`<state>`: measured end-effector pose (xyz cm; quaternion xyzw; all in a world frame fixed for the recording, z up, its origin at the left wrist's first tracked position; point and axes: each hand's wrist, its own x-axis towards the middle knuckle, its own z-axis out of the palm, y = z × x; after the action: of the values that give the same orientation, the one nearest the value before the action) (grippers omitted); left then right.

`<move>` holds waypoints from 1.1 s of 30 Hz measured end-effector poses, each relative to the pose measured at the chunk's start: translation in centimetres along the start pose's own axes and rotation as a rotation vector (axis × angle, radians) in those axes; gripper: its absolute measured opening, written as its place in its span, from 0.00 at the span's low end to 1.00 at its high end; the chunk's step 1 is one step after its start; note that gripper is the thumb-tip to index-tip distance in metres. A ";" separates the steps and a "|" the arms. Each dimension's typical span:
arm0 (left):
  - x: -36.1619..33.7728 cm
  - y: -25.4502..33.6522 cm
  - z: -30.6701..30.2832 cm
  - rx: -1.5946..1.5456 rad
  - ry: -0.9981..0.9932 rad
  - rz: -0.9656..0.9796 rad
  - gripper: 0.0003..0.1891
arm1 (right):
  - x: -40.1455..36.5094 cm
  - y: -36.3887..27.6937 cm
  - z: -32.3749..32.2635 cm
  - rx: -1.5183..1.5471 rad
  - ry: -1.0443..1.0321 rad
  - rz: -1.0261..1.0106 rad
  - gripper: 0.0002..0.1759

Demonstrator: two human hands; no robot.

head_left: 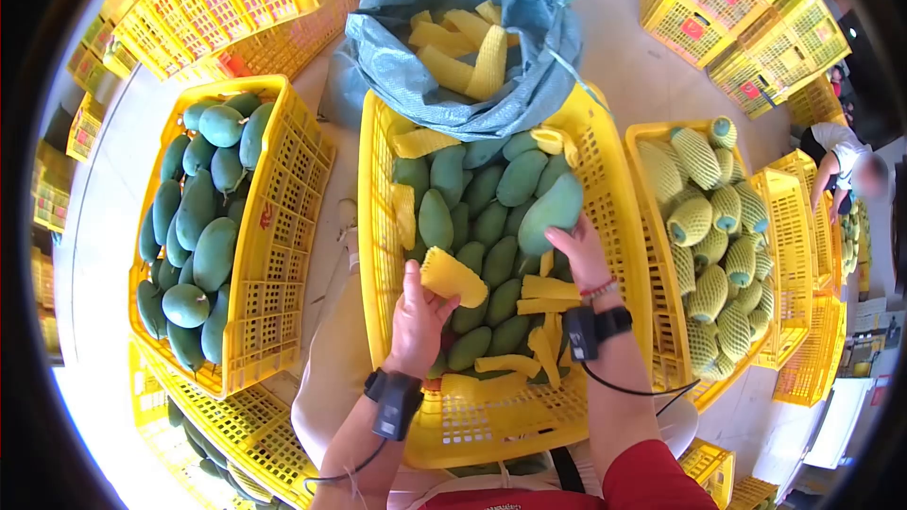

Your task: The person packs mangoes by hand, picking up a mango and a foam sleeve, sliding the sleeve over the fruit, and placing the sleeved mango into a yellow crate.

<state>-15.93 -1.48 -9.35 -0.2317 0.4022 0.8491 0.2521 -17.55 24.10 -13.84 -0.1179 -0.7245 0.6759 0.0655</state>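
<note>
My left hand (419, 323) is closed on a yellow foam net sleeve (453, 277), held over the crate in front of me. In my right hand (581, 255) is a green mango (552, 213), gripped near its lower end and raised above the others. The two are apart. Below both hands, a yellow plastic crate (378, 227) holds many green mangoes (470, 348) and several loose foam sleeves (545, 351). A blue woven sack (378, 33), open at the top and filled with yellow foam sleeves (488, 61), rests at the crate's far end.
To the left stands a crate (274, 255) of bare green mangoes. A crate (652, 255) of mangoes in foam sleeves is on the right. Stacked yellow crates (222, 0) rise behind on both sides. Another person (841, 156) bends over crates at far right.
</note>
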 end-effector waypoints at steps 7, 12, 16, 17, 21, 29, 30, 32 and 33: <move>-4.7 -1.9 -1.2 -0.207 -0.138 -0.153 0.26 | -13.8 -10.0 3.4 1.103 -0.256 0.387 0.38; -7.8 -3.3 -2.0 -0.368 -0.176 -0.186 0.22 | -19.7 -10.0 4.4 1.041 -0.298 0.464 0.32; -10.3 -3.6 -0.7 -0.322 -0.224 -0.185 0.22 | -22.7 -10.3 4.2 1.095 -0.352 0.523 0.31; -10.7 -3.9 -0.5 -0.269 -0.236 -0.172 0.21 | -23.2 -10.0 4.0 1.099 -0.352 0.513 0.31; -11.3 -5.4 -1.1 -0.106 -0.345 -0.200 0.21 | -24.8 -10.5 3.3 1.118 -0.294 0.479 0.31; -14.9 -4.6 1.9 1.267 -0.040 1.073 0.11 | -27.1 -11.9 1.4 0.854 -0.573 0.359 0.28; -15.3 -4.2 2.1 1.267 -0.047 1.071 0.11 | -27.2 -11.7 1.1 0.778 -0.502 0.338 0.29; -15.8 -3.5 2.1 1.173 -0.163 0.914 0.12 | -26.8 -11.4 0.3 0.701 -0.432 0.319 0.31; -16.5 -3.2 2.2 1.175 -0.166 0.910 0.12 | -26.5 -11.3 -0.1 0.442 -0.397 0.140 0.33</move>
<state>-1.78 -1.90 -0.08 0.1952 0.8254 0.5296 -0.0123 7.10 16.66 -0.87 -0.0160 -0.5488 0.8298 -0.1000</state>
